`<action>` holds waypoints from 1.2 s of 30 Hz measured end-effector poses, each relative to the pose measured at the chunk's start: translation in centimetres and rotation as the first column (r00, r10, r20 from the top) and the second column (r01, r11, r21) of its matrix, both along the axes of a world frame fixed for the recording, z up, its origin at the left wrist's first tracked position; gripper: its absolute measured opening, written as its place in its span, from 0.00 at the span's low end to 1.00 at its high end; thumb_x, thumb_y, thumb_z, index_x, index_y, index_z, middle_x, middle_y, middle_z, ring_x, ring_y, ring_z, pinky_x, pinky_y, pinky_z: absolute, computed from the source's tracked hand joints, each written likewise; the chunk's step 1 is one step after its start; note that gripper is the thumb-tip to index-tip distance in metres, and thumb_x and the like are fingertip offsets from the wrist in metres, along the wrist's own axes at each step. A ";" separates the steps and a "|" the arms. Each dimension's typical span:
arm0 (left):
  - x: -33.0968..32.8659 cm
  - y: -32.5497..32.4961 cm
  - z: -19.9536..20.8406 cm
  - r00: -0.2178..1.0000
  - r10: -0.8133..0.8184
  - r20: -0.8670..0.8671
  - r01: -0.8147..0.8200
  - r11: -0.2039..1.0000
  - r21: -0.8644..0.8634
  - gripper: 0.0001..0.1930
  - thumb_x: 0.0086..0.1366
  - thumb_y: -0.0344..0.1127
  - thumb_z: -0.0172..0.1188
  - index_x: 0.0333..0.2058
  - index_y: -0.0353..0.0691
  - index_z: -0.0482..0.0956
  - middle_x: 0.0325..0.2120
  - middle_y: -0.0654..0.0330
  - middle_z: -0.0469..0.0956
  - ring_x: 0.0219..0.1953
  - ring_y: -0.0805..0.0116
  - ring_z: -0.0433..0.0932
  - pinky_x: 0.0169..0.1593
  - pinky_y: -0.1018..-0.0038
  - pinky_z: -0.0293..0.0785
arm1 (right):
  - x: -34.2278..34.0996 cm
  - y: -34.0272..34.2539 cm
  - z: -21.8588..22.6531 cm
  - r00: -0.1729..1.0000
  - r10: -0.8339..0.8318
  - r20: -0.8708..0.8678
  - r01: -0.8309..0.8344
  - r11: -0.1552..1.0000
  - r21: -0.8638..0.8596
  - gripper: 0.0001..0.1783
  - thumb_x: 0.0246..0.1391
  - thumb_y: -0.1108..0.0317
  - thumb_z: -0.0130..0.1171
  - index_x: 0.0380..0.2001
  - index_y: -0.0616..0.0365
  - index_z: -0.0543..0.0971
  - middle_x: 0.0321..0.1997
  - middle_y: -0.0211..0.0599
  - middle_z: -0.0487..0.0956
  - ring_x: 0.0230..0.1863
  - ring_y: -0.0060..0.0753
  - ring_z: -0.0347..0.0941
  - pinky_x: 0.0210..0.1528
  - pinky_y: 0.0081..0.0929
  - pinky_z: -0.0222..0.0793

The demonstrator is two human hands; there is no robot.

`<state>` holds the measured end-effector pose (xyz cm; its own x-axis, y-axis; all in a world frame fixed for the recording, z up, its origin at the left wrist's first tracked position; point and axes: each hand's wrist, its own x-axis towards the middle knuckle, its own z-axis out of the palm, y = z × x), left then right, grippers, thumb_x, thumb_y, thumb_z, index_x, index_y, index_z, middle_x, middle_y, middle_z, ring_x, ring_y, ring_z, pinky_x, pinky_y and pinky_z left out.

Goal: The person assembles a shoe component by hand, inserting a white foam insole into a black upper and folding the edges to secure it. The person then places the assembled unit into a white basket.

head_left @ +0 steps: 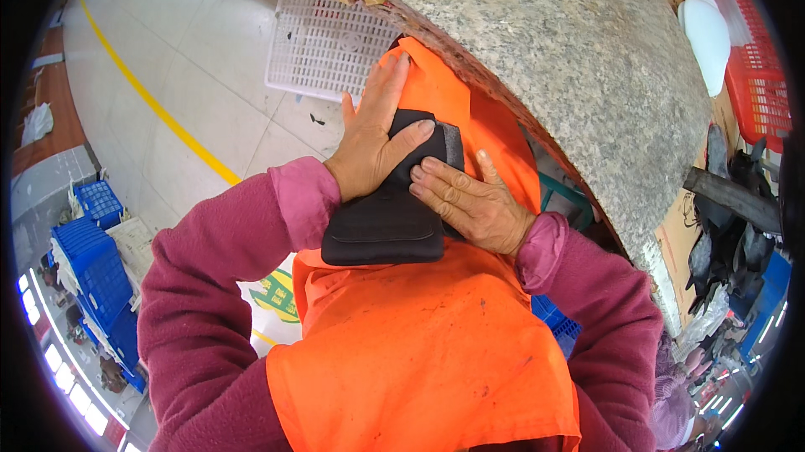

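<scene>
A black folded piece (381, 230), leather-like with a stitched line near its lower edge and a grey strip at its upper right, lies on my lap over the orange apron (428, 326). My left hand (373, 133) lies flat along its upper left side, fingers stretched over the apron and thumb across the black surface. From the right, my right hand (478, 205) rests its extended fingers on the middle of the piece, thumb pointing up. Both hands press from above; what lies under the palms is hidden. I cannot tell exactly what kind of article it is.
A rough grey stone slab (570, 75) curves close on my right. Beyond it are a white bottle (704, 41), red baskets (759, 91) and dark scraps (717, 234). A white crate (327, 41) stands on the floor ahead; blue crates (92, 276) are at left.
</scene>
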<state>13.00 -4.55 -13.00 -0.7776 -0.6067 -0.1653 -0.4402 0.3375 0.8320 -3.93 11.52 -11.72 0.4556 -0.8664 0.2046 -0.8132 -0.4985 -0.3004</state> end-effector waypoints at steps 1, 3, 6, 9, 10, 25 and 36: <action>-0.2 0.0 0.2 1.000 0.014 -0.003 -0.014 1.000 0.014 0.46 0.67 0.63 0.48 0.72 0.43 0.41 0.72 0.49 0.39 0.75 0.51 0.33 0.67 0.41 0.21 | 0.0 0.3 -0.1 1.000 -0.007 0.004 0.007 1.000 -0.006 0.22 0.62 0.69 0.46 0.59 0.55 0.73 0.66 0.34 0.71 0.71 0.29 0.61 0.73 0.59 0.32; -0.7 -0.1 0.5 0.999 0.047 0.021 -0.048 0.997 0.055 0.46 0.67 0.64 0.48 0.72 0.43 0.40 0.73 0.49 0.39 0.75 0.52 0.33 0.67 0.41 0.22 | 0.2 0.8 -0.3 1.000 -0.018 0.018 0.019 0.998 -0.052 0.22 0.62 0.70 0.47 0.59 0.55 0.73 0.66 0.35 0.71 0.71 0.29 0.61 0.73 0.58 0.33; -1.0 -0.2 0.4 0.996 0.074 0.039 -0.077 0.994 0.081 0.47 0.67 0.65 0.48 0.72 0.44 0.40 0.73 0.50 0.39 0.75 0.54 0.33 0.67 0.41 0.22 | 0.5 1.7 -0.7 0.999 -0.040 0.028 0.040 0.999 -0.011 0.22 0.61 0.71 0.48 0.59 0.56 0.73 0.65 0.35 0.71 0.70 0.29 0.62 0.73 0.56 0.35; -0.7 0.1 -0.2 0.995 0.087 0.047 -0.090 0.994 0.067 0.46 0.67 0.63 0.48 0.72 0.43 0.40 0.73 0.50 0.40 0.75 0.55 0.34 0.68 0.40 0.23 | 1.0 3.2 -1.1 0.996 -0.058 0.069 0.056 0.998 0.037 0.21 0.60 0.71 0.50 0.57 0.57 0.74 0.64 0.38 0.72 0.69 0.34 0.63 0.72 0.56 0.43; -0.5 0.3 -0.3 0.996 0.087 0.001 -0.087 0.996 0.031 0.45 0.67 0.62 0.49 0.72 0.43 0.41 0.73 0.51 0.40 0.75 0.55 0.34 0.68 0.40 0.23 | 1.2 3.8 -1.2 0.986 -0.065 0.153 0.055 0.996 0.071 0.21 0.60 0.72 0.50 0.56 0.57 0.74 0.64 0.39 0.72 0.69 0.35 0.63 0.71 0.57 0.46; -1.4 0.1 -4.7 0.997 -0.028 0.066 0.041 0.978 -0.203 0.45 0.66 0.58 0.50 0.71 0.40 0.41 0.71 0.47 0.45 0.73 0.48 0.43 0.66 0.35 0.36 | 3.2 -6.6 3.9 0.816 -0.048 0.575 0.174 0.971 -0.165 0.26 0.60 0.71 0.52 0.62 0.60 0.66 0.63 0.49 0.68 0.67 0.51 0.62 0.66 0.44 0.59; -1.3 0.1 -7.7 0.996 0.082 0.027 -0.072 0.957 -0.282 0.41 0.68 0.57 0.45 0.70 0.38 0.44 0.71 0.47 0.46 0.73 0.48 0.43 0.67 0.37 0.35 | 4.1 -3.9 -2.2 0.920 -0.380 0.101 0.392 0.906 -0.158 0.39 0.64 0.47 0.45 0.73 0.48 0.49 0.77 0.40 0.47 0.78 0.41 0.39 0.69 0.67 0.31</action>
<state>11.65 -4.42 -20.66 -0.7231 -0.6907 -0.0082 -0.5032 0.5186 0.6912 0.15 7.62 -13.92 0.0732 -0.9205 0.3838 -0.9335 -0.1986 -0.2984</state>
